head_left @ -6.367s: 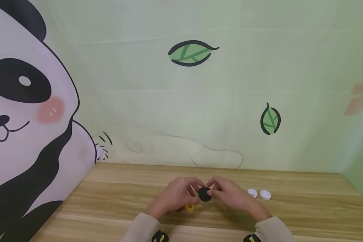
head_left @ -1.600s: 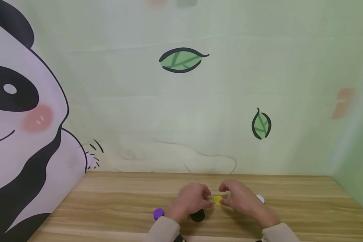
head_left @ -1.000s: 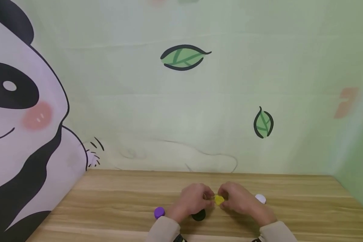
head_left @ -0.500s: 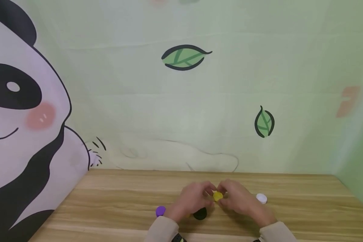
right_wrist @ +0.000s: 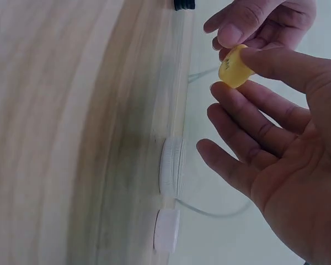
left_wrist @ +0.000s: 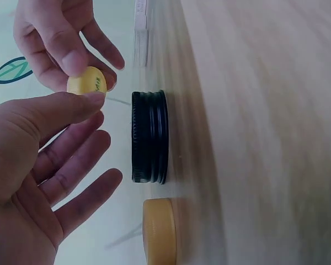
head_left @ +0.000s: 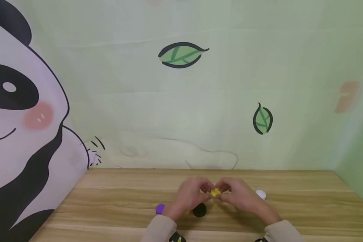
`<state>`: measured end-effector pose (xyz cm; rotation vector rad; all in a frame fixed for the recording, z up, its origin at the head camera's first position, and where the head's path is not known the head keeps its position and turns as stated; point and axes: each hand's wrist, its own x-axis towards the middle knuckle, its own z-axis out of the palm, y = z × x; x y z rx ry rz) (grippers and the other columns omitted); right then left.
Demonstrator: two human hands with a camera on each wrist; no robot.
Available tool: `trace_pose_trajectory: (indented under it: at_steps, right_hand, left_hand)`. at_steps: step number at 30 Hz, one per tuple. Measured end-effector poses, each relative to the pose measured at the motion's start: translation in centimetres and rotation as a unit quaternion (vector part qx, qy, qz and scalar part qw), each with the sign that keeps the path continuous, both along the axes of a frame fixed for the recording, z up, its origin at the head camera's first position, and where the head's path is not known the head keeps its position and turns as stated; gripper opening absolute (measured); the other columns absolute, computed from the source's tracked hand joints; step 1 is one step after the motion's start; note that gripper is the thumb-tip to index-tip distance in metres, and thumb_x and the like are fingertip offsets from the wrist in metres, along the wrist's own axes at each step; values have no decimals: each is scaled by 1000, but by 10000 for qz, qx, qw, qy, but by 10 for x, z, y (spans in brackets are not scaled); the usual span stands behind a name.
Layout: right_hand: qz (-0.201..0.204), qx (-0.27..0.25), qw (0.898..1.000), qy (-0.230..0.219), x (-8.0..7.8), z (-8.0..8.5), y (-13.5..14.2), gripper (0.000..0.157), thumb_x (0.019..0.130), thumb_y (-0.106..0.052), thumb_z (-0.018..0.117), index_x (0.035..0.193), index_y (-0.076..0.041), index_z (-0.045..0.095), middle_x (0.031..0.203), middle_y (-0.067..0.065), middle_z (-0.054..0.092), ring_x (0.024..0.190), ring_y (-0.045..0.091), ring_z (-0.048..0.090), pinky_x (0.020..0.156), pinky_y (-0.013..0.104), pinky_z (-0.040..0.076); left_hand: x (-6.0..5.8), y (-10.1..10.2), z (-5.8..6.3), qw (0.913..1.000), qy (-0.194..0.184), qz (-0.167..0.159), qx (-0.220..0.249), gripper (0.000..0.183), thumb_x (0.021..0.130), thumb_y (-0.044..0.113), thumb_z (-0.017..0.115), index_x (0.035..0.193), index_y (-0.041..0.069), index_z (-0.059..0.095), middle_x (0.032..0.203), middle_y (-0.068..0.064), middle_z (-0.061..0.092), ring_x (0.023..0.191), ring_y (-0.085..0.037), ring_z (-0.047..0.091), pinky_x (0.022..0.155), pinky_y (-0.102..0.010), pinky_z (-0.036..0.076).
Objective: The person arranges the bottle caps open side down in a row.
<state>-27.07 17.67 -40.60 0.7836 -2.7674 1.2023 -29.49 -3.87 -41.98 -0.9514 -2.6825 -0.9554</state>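
Observation:
Between my two hands is a small yellow bottle cap (head_left: 215, 192), raised above the table. My left hand (head_left: 190, 194) pinches its left side with thumb and fingers; the thumb lies over its rim in the left wrist view. From the other side my right hand (head_left: 238, 195) pinches the same cap (right_wrist: 235, 67), its remaining fingers spread. Small dark print shows on the cap. Just below my left fingers stands a black ridged lid (left_wrist: 150, 137). Beside it is an orange-yellow cap (left_wrist: 160, 231), mostly covered by my left wrist in the head view.
A purple cap (head_left: 160, 208) lies left of my left wrist. Two white caps stand right of my right hand, a ribbed one (right_wrist: 172, 167) and a smoother one (right_wrist: 166, 230). The wooden table (head_left: 133, 188) meets a printed green backdrop (head_left: 133, 111) behind.
Both hands held the black lid at first; it now lies on the table. They have since taken the yellow cap, tilting and turning it between their fingers over the last second.

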Motion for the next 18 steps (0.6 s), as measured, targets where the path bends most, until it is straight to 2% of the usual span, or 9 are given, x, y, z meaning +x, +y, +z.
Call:
trace_pose_trajectory:
  at_steps: [5,8,14,18]
  right_hand:
    - [-28,-44,10000,-65,2,0,1,8,101,-19,74,103,-12,72,100,-4,73,99,18,68,91,49,57]
    - [-9,-96,9999,-92,3,0,1,7,103,-19,71,100,-13,72,101,-3,73,99,19,69,89,46,58]
    - [89,-166,9998,-32,6,-1,1,3,99,-12,75,99,-12,72,103,-3,74,106,29,70,90,51,58]
    - [118,-170,9998,32,6,-2,2,5,98,-8,76,100,-11,72,103,-2,74,103,26,70,87,46,59]
  left_hand:
    - [1,-1,1,9999,-100,11,15,13,91,10,85,102,13,80,90,8,76,82,1,66,79,-24,52]
    - [2,-2,2,10000,-85,-27,34,11,92,11,84,102,13,81,89,9,76,80,2,65,79,-24,52]
    - [3,-3,3,10000,-29,-85,-18,9,92,12,84,101,14,81,91,10,77,80,3,65,76,-22,52]
    - [4,-2,6,9999,21,-96,-70,9,93,14,84,102,15,81,92,11,77,81,3,65,75,-21,52]
